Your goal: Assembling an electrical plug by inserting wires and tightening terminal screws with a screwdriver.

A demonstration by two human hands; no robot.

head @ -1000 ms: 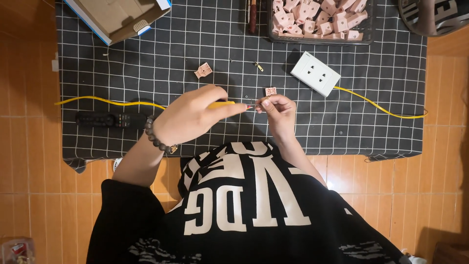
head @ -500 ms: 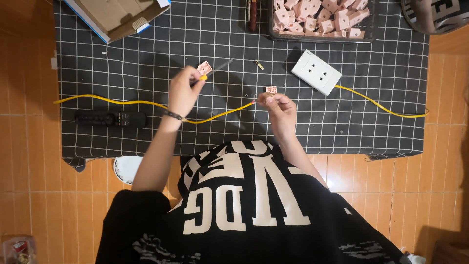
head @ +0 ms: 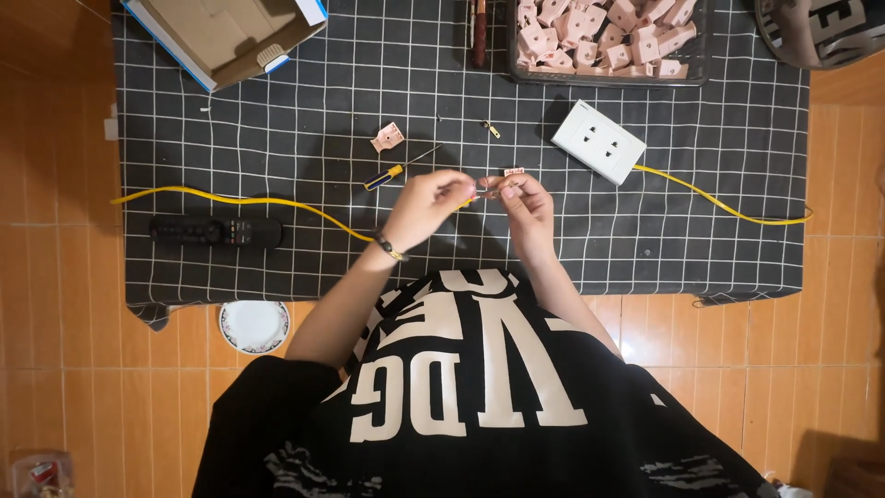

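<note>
Working over a black grid-patterned mat [head: 277, 92] spread on an orange tiled floor, the person held both hands together just in front of the torso. The right hand [head: 527, 205] pinched a small pink terminal piece [head: 513, 174] between thumb and fingertips, raised a little off the mat. The left hand [head: 426, 203] was closed in a fingertip grip against the same piece; what it gripped looked like the end of the yellow wire [head: 240, 199], though the fingers hid the contact point and I could not tell for certain.

The wire ran left across the mat, passing just above a black remote control [head: 218, 231]. A 2nd yellow stretch led right from under a white wall socket [head: 598, 141] toward the mat's edge. A small yellow-handled screwdriver [head: 396, 171] lay on the mat just beside the left hand, untouched. 1 loose pink piece [head: 387, 137] sat near it, a tiny brass part [head: 490, 128] a little farther right. A dark tray [head: 693, 65] at the top edge held many more pink pieces; an open cardboard box [head: 230, 37] sat at the top left.

Judgement: the fit was fine work. It wanted the right hand steady, the wire end fed straight in, and the piece kept turned so its opening faced the eye. The screwdriver sat within easy reach.
</note>
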